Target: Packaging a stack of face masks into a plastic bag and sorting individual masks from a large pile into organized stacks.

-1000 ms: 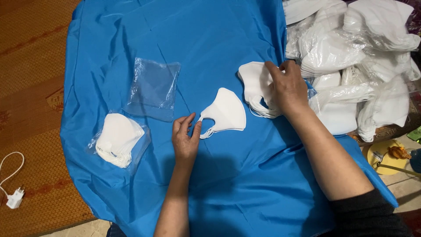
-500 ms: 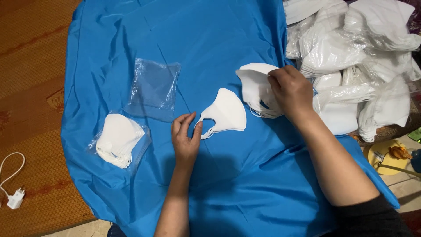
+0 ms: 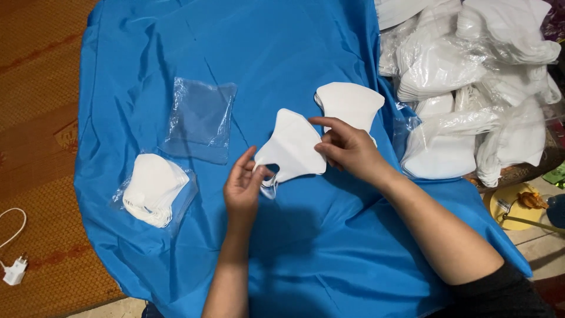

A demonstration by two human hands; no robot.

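Mask (image 3: 292, 144) is dead centre of the frame, a white, soft-looking shaped one, lifted a little off the blue cloth (image 3: 306, 259) and held between both hands. The left hand (image 3: 242, 189) has pinched the lower left corner where the ear loop dangles, thumb and fingertips closed on it. The right hand (image 3: 347, 147) grips the right edge, index finger stretched across the top, the other fingers tucked behind. So both hands are grasping the mask and nothing else.

As for the step, I'd say it's handling a single mask pulled out on its own: holding it up flat, maybe straightening it. It looks clean and unfolded, with one curved edge and a loop hanging loose at the bottom left.

Any move from here calls for a light touch, I reckon. It's a fingertip hold on floppy fabric, so both hands would have to keep it flat and mind that loose loop so it doesn't snag.

Around it:
- loose stack (image 3: 350, 103) of the same masks just behind the right hand, upper middle
- empty clear bag (image 3: 200, 118) lying flat, left of centre
- bagged stack (image 3: 154, 188) at lower left of the cloth
- big pile (image 3: 471, 88) of bagged masks, upper right
- plug (image 3: 15, 272) with a white cord on the mat (image 3: 35, 118), far lower left
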